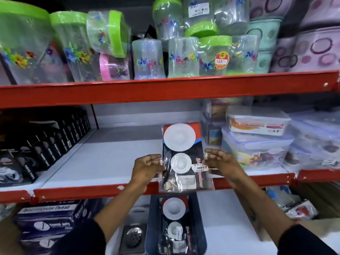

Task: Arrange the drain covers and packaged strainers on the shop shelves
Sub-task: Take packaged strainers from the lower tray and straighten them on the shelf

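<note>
I hold a packaged strainer (181, 157), a clear bag with two white round strainers on a dark card, above the front of the white middle shelf (103, 159). My left hand (147, 167) pinches its left edge and my right hand (219, 161) pinches its right edge. Below it, a dark blue bin (154, 225) holds another packaged strainer (174, 219). A square steel drain cover (133, 236) lies left of the bin on the lower shelf.
Black boxes (42, 148) line the middle shelf's left side, and clear lidded containers (255, 144) are stacked at its right. Green-lidded plastic jars (110, 45) fill the top shelf. The shelves have red front rails (165, 91). Thread boxes (47, 216) sit at lower left.
</note>
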